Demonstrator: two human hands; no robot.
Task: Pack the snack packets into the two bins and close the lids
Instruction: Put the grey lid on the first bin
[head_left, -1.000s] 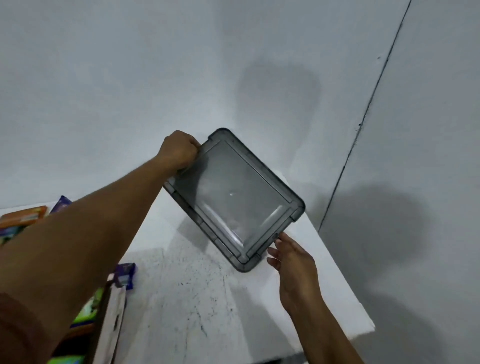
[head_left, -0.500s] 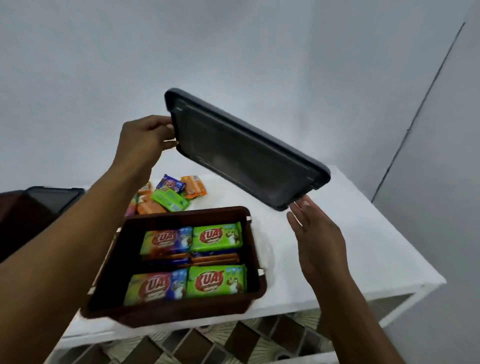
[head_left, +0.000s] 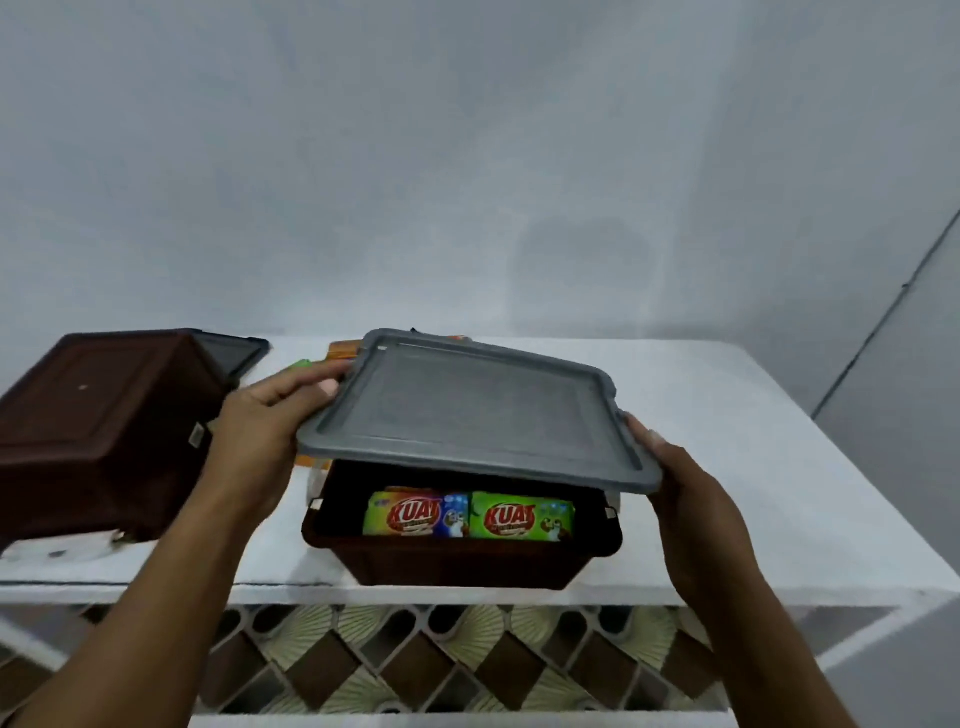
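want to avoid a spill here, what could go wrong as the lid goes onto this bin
The lid, held by the left hand and right hand, is tilted over the bin, so it might seat crooked and fail to close. The bin stands at the front edge of the table; pressing down hard could tip it off with its packets.

A white bench (head_left: 727, 447) stands against a plain pale grey wall (head_left: 467, 156). A thin dark seam (head_left: 883, 318) climbs the wall at right. Brown-and-cream patterned floor tiles (head_left: 415, 670) show below.
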